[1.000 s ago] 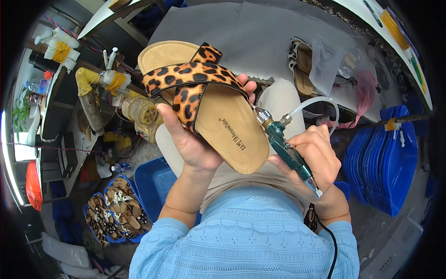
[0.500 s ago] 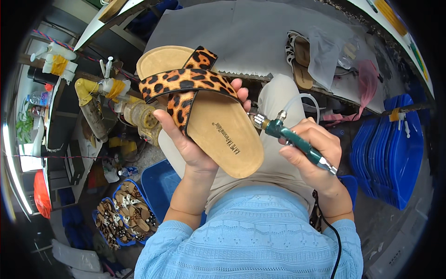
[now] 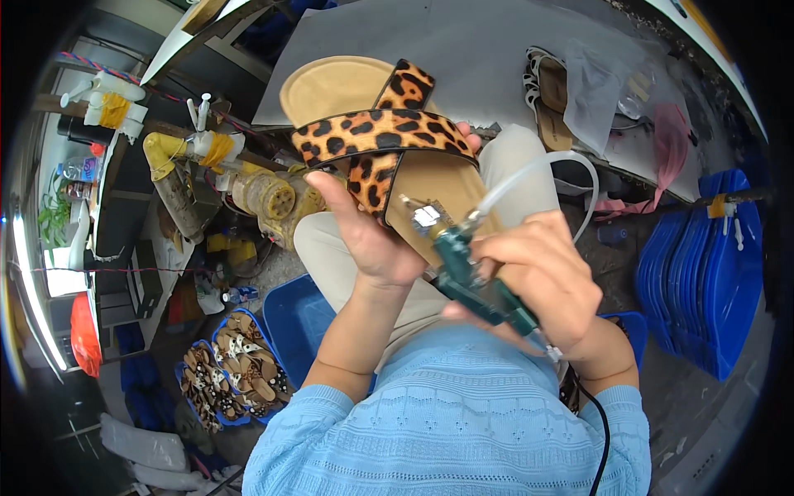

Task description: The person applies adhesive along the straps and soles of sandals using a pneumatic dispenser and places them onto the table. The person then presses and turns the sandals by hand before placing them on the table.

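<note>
I've got the left hand (image 3: pixel 376 240) gripping the leopard sandal (image 3: pixel 376 136) up top center, right hand (image 3: pixel 546 277) clenched on the green tool (image 3: pixel 471 277), tip touching the footbed mid-frame.

A tan sandal (image 3: pixel 364 116) with crossed leopard-print straps is held up at a tilt, footbed showing. A green pen-shaped tool (image 3: pixel 471 277), with a clear hose and black cable, points its metal tip at the footbed.
</note>
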`<act>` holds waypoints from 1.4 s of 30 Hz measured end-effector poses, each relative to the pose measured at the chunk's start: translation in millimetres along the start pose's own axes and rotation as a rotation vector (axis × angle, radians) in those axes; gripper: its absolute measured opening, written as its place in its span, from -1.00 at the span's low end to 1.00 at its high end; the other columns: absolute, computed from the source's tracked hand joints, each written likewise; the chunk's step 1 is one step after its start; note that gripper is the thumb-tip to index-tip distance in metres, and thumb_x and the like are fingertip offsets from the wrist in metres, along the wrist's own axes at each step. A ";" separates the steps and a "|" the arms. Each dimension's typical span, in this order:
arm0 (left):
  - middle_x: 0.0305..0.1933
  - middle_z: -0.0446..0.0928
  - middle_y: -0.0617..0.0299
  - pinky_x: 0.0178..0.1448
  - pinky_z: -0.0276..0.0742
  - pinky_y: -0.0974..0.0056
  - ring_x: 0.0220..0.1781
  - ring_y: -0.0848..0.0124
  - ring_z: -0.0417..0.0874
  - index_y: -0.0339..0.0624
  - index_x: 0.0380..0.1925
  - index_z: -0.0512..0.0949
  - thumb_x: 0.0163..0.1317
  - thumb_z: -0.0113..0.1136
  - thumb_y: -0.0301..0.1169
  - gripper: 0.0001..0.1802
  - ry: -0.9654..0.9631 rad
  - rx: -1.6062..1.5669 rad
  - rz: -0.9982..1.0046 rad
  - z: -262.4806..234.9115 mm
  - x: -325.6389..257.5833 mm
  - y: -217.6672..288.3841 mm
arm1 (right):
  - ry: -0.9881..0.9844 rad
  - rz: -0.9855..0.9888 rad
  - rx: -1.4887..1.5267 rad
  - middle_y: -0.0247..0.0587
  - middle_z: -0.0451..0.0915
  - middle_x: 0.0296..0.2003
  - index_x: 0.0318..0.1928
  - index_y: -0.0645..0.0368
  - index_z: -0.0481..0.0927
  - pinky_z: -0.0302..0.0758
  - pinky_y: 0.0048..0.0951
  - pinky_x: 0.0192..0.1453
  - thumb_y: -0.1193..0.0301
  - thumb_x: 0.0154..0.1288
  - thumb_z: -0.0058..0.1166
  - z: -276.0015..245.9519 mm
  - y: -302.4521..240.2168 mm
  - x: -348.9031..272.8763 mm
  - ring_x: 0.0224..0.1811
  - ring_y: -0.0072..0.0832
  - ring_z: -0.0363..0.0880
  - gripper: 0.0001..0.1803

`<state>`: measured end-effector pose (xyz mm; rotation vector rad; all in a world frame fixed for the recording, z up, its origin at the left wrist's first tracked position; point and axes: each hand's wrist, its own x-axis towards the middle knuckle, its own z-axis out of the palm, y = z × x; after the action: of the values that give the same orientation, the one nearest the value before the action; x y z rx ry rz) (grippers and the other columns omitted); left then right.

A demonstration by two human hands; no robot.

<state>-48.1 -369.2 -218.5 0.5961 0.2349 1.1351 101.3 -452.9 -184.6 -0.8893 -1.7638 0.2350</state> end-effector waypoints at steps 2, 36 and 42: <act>0.30 0.39 -0.22 0.38 0.47 -0.04 0.32 -0.06 0.48 -0.34 0.41 0.15 0.09 -0.34 0.67 0.29 0.050 -0.071 -0.047 9.1 1.4 -0.7 | 0.015 -0.080 0.026 -0.03 0.62 -0.34 -0.48 0.32 0.50 0.39 -0.33 -0.28 0.40 -0.16 0.41 9.6 2.2 -2.4 -0.41 -0.28 0.60 -0.66; 0.41 0.19 -0.29 0.45 0.39 -0.21 0.44 -0.21 0.29 -0.37 0.46 0.04 -0.01 -0.06 0.65 0.38 -0.225 -0.386 0.018 -15.6 10.1 4.6 | 0.001 -0.124 0.063 -0.02 0.53 -0.47 -0.56 0.34 0.41 0.18 -0.33 -0.40 0.39 -0.39 0.08 33.8 -1.1 8.8 -0.56 -0.34 0.40 -0.69; 0.53 0.04 -0.32 0.61 0.00 -0.27 0.55 -0.22 0.11 -0.22 0.52 -0.02 0.12 0.13 0.47 0.25 -0.272 -0.532 -0.032 -16.4 10.2 4.6 | -0.018 -0.114 0.104 -0.08 0.47 -0.50 -0.55 0.34 0.40 0.09 -0.34 -0.44 0.35 -0.41 0.12 29.2 2.4 9.1 -0.59 -0.36 0.31 -0.65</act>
<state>-55.1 -353.3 -228.2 0.2647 -0.2858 1.0165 75.4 -437.5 -190.6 -0.7122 -1.7956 0.2580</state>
